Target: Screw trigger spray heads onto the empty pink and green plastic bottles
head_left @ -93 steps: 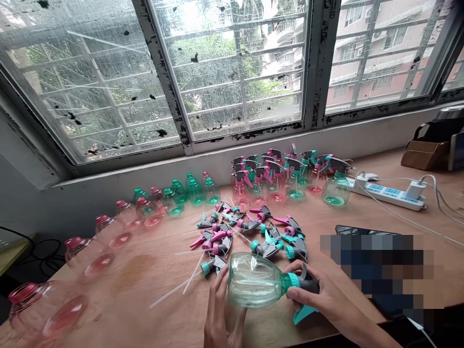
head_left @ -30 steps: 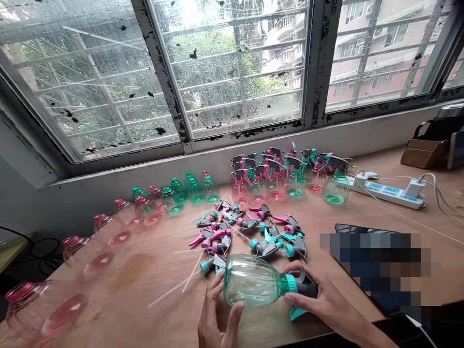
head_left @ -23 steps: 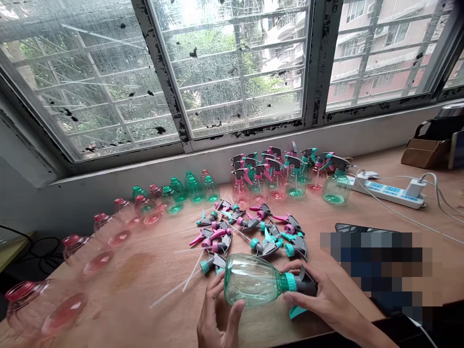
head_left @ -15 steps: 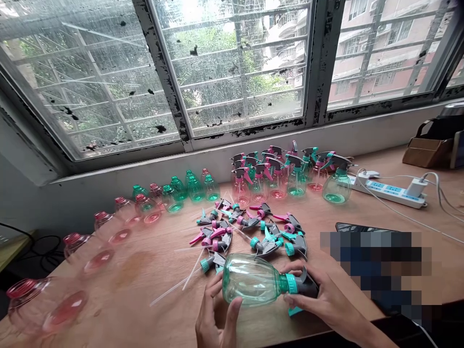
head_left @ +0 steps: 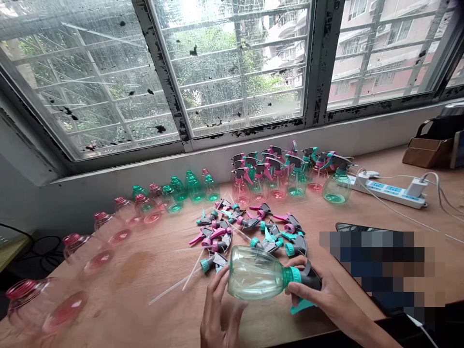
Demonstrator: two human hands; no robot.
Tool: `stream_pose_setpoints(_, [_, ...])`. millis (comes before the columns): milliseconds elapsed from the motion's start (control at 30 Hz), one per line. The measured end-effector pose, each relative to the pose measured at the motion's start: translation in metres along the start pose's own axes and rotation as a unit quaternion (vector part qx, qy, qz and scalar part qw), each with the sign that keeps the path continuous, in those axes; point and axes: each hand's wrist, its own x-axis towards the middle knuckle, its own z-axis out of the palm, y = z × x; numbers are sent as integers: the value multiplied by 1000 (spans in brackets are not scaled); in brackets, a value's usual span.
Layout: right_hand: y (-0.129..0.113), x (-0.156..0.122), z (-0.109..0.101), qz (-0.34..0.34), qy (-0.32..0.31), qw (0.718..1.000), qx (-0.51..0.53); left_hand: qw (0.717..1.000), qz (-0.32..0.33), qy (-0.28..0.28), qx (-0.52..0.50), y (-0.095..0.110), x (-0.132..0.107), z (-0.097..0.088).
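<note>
I hold a clear green spray bottle point(head_left: 255, 279) on its side just above the wooden table point(head_left: 145, 285) near its front edge. My left hand point(head_left: 219, 314) cups the bottle's round base from below, fingers curled against it. My right hand point(head_left: 319, 295) grips the grey and teal trigger head point(head_left: 304, 282) at the bottle's neck. A heap of loose trigger heads point(head_left: 250, 232) in pink and teal, with thin white tubes, lies just beyond the bottle.
Finished spray bottles point(head_left: 290, 176) stand in a cluster at the back by the window sill. Open green bottles point(head_left: 188, 191) and pink bottles point(head_left: 105, 232) line the left side. A power strip point(head_left: 389, 193) with cables lies at the right, a brown bag point(head_left: 426, 150) beyond it.
The bottle has risen slightly and tilted, its base now higher. My right hand has shifted its grip on the trigger head; my left hand stays under the base.
</note>
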Motion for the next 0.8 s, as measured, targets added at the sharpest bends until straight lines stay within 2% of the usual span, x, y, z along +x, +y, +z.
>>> stream_pose_setpoints(167, [3,0,-2,3,3,1000,-7,999,20,-21,24,-7,-4,1])
stream_pose_setpoints(433, [1,-1,0,-17,-27,999,-13,995,-82,-32,42,-13,-12,1])
stream_pose_setpoints(667, [-2,-1,1,-1,-20,1000,-1,999,-11,-21,36,-10,-7,3])
stream_pose_setpoints(800, [1,-2,0,-8,-28,1000,6,998,-35,-34,46,-14,-11,1])
